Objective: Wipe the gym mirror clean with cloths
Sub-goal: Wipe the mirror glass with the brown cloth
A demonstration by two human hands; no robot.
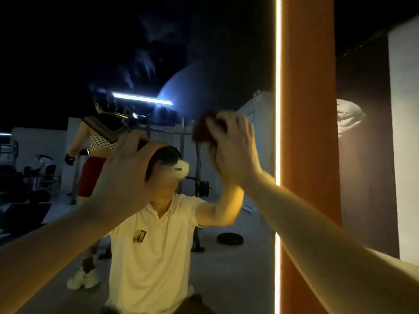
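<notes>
Watching the feed, I see the mirror (68, 64) fill the view from 6 round to 12 o'clock, its upper half dark. An orange panel (307, 87) stands upright at 3 o'clock, running top to bottom. A bright light strip (278, 64) lies along the panel's left edge, between it and the mirror. A pale wall (405, 155) stands at the far 3 o'clock edge.

In the glass a kneeling figure (149, 245) in a white polo shirt and a white headset shows at 6 o'clock, with a second person (95, 155) in red shorts standing behind at 9 o'clock, back turned.

Both bare forearms reach up from the bottom corners. The right hand (235, 148) is just past centre toward 2 o'clock, fingers spread fairly straight and pressing the cloth (203, 129) against the mirror. The cloth is dark red, bunched and blurred, and sits at the fingertips toward 12 o'clock, near the strip.

The left hand (127, 168) is at 9 o'clock with its fingers curled. A dark sliver shows at the fingers, possibly something held, but I cannot tell whether it grips anything.

A black plate (230, 239) lies flat on the reflected floor at 5 o'clock.
</notes>
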